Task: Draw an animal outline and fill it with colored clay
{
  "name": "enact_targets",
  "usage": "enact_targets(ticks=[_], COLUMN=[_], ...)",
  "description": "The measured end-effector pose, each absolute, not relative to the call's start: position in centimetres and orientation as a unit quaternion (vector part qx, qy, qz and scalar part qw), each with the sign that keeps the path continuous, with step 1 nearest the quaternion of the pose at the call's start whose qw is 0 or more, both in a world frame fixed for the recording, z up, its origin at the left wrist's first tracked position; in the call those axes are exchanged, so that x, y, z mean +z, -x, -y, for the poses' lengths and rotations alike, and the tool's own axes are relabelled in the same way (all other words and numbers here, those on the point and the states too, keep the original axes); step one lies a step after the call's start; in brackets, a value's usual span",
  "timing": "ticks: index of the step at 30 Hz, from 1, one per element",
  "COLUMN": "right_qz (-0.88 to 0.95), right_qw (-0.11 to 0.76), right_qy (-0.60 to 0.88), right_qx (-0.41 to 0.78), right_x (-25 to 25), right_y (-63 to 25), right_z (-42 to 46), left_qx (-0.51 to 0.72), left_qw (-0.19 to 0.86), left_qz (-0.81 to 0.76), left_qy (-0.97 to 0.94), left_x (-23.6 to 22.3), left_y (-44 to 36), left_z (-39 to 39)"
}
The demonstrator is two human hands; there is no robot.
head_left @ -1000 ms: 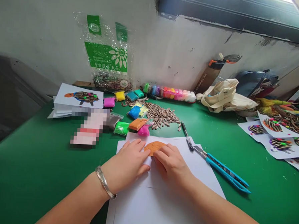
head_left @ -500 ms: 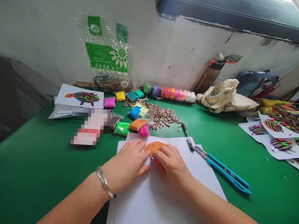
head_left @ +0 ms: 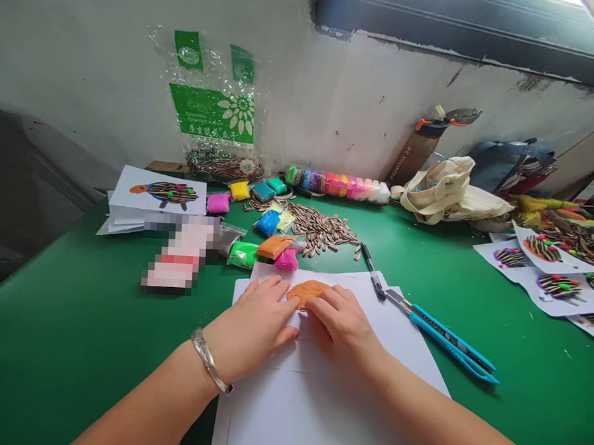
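Head view, and honestly nothing's visibly shifted over the last second, so I'd call this small, careful fingertip work. Nearest me, white paper (head_left: pixel 317 409) runs off the tabletop's (head_left: pixel 96 345) near edge. My left hand (head_left: pixel 252 320) lies open on it, fingers touching the orange piece (head_left: pixel 306 293) by the paper's far edge. My right hand (head_left: pixel 344 324) is curled at its lower right; can't tell if it's pinching anything. Blue cutter (head_left: pixel 450 342) off the paper's right edge, seeds (head_left: pixel 322 230) beyond, clay roll (head_left: pixel 339 185) near the tabletop's far edge.
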State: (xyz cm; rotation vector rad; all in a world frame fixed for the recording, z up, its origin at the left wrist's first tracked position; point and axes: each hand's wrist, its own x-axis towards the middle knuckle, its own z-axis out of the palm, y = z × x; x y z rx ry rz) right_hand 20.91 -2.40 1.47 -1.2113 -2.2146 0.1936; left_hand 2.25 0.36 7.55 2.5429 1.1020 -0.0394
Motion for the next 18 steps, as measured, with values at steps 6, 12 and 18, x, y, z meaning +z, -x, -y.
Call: enact_targets(ticks=[6, 12, 18], right_qz=[0.836, 0.838, 0.837], right_qw=[0.278, 0.281, 0.272], right_qy=[0.465, 0.46, 0.465], right_qx=[0.085, 0.087, 0.095], right_x=[1.19, 1.29, 1.49], right_y=[-21.13, -21.25, -21.52], right_z=[2.47, 2.43, 2.42], left_qx=[-0.022, -0.018, -0.015], left_qw=[0.187, 0.191, 0.191], left_qz=[-0.395, -0.396, -0.392], left_qy=[-0.899, -0.898, -0.9], left_x=[7.67, 7.69, 7.5], left_y=[-2.11, -2.24, -2.05], left_z=[-0.31, -0.4, -0.36])
